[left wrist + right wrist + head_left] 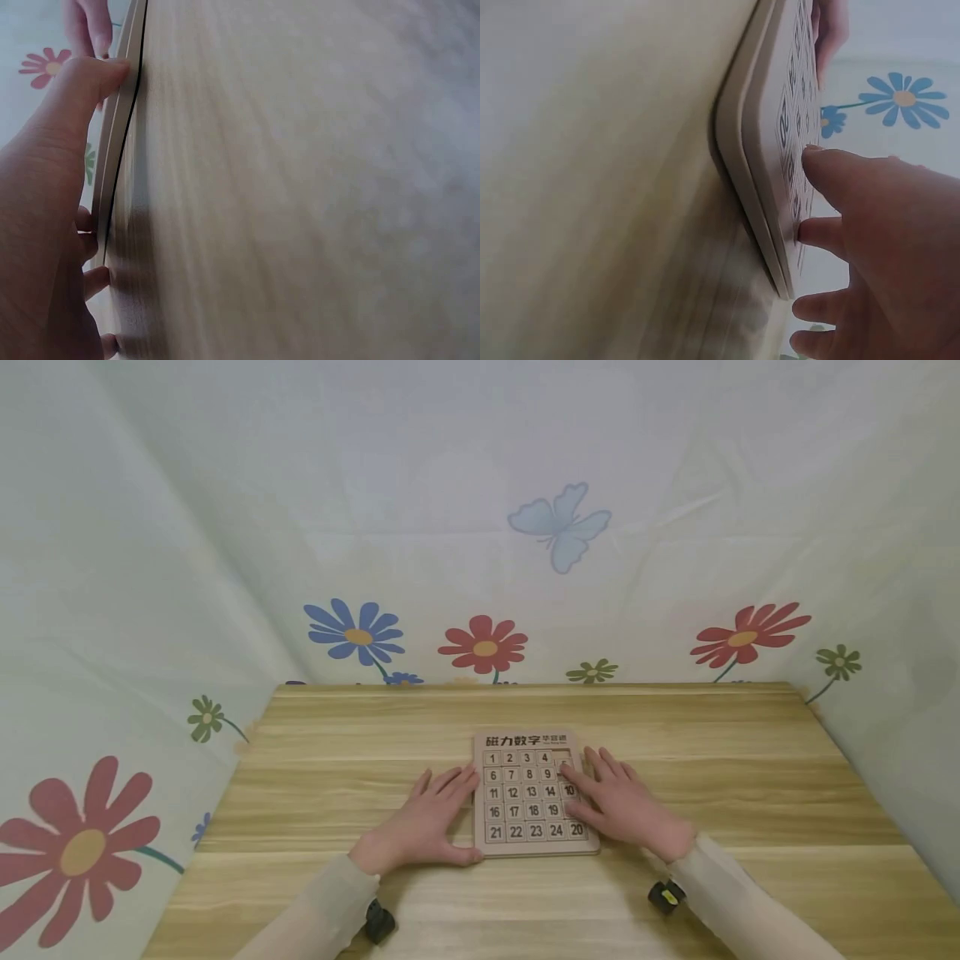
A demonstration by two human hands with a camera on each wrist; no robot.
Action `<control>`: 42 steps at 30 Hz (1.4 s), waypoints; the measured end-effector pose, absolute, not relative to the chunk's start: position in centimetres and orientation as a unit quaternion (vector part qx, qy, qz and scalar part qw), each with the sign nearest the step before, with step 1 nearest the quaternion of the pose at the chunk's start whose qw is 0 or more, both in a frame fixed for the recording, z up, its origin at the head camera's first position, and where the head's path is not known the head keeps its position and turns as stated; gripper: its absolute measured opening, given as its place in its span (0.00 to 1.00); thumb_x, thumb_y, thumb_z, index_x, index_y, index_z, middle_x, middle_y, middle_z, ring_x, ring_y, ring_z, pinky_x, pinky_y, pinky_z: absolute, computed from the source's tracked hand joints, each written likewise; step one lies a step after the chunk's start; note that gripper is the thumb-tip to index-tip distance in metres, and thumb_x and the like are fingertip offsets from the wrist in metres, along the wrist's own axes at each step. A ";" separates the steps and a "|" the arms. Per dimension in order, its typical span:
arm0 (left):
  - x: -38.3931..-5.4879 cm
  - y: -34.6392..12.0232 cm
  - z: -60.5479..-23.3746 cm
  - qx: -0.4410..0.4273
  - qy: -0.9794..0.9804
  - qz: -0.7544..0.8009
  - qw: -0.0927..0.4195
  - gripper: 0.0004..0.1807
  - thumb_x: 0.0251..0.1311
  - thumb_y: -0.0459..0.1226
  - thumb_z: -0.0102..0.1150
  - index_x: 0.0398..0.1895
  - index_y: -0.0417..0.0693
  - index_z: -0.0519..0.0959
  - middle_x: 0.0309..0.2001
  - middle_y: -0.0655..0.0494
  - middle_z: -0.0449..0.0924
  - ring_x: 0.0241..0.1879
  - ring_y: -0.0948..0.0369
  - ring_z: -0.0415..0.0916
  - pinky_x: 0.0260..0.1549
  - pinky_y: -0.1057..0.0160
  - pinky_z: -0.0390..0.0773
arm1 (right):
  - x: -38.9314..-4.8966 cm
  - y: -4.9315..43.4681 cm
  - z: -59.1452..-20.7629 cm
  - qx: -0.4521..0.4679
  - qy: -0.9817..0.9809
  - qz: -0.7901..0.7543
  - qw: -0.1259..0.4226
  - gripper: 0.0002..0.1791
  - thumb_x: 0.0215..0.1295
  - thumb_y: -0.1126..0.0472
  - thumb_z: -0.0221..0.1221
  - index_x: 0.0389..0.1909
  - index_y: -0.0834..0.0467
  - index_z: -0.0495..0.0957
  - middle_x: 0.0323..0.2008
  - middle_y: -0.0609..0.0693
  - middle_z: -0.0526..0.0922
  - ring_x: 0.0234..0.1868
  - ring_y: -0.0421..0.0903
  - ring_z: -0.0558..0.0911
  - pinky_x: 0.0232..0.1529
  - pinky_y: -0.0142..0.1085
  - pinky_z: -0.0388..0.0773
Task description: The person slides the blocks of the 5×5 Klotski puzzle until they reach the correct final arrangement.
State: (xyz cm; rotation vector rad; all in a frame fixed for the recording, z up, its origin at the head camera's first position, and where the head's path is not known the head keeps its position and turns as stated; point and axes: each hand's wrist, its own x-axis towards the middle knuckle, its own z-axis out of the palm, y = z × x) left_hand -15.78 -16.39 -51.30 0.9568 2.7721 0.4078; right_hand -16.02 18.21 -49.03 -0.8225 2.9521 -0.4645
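A wooden number slide puzzle [535, 850] lies flat on the table, its square tiles in rows. Tile 5 [564, 763] sits a little low in the top right corner, with a bare gap [561, 752] above it. My right hand [626, 802] reaches in from the right; its index fingertip touches tile 5 and its thumb rests on the right column, hiding the tile below 10. Against the puzzle's left edge rests my left hand [420, 822], fingers extended along the side and thumb at the lower left corner. In the left wrist view the thumb [112, 71] touches the rim.
The wood-grain table [337, 718] extends around the puzzle on every side. Behind it hangs a pale cloth [420, 460] printed with flowers and a butterfly. A dark wrist camera [379, 922] is strapped under the left sleeve, another camera [665, 897] under the right.
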 end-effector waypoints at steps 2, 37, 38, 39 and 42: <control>-15.8 -16.3 -51.3 0.323 0.932 0.137 0.091 0.65 0.55 0.72 0.62 0.85 0.45 0.49 0.85 0.49 0.44 0.82 0.44 0.45 0.76 0.32 0.38 | -16.5 18.1 -49.1 -0.259 0.954 -0.148 0.023 0.34 0.76 0.44 0.58 0.77 0.55 0.69 0.75 0.75 0.60 0.75 0.77 0.58 0.69 0.75 0.57; -15.9 -16.3 -51.5 0.324 0.933 0.130 0.089 0.65 0.54 0.71 0.63 0.85 0.45 0.50 0.85 0.49 0.44 0.82 0.45 0.45 0.76 0.32 0.39 | -10.0 21.0 -48.7 -0.334 0.933 -0.130 0.026 0.27 0.76 0.45 0.59 0.73 0.44 0.75 0.77 0.65 0.63 0.75 0.69 0.64 0.71 0.68 0.61; -15.9 -16.3 -51.5 0.324 0.933 0.130 0.090 0.65 0.54 0.72 0.62 0.85 0.45 0.49 0.85 0.49 0.44 0.82 0.45 0.45 0.76 0.32 0.39 | -10.2 21.0 -48.8 -0.333 0.934 -0.128 0.024 0.28 0.76 0.45 0.59 0.74 0.44 0.74 0.77 0.65 0.63 0.75 0.69 0.64 0.71 0.67 0.62; -15.9 -16.3 -51.4 0.324 0.933 0.129 0.091 0.65 0.54 0.72 0.62 0.85 0.45 0.49 0.85 0.49 0.44 0.82 0.45 0.45 0.76 0.32 0.39 | -10.3 21.0 -48.9 -0.332 0.935 -0.126 0.023 0.28 0.76 0.45 0.59 0.74 0.44 0.73 0.77 0.65 0.63 0.75 0.68 0.64 0.71 0.67 0.62; -15.9 -16.3 -51.5 0.323 0.933 0.129 0.093 0.65 0.54 0.72 0.61 0.85 0.45 0.49 0.85 0.49 0.44 0.82 0.45 0.45 0.76 0.32 0.38 | -10.7 21.0 -49.1 -0.330 0.936 -0.121 0.019 0.29 0.76 0.44 0.59 0.75 0.43 0.72 0.77 0.65 0.63 0.76 0.68 0.63 0.72 0.67 0.61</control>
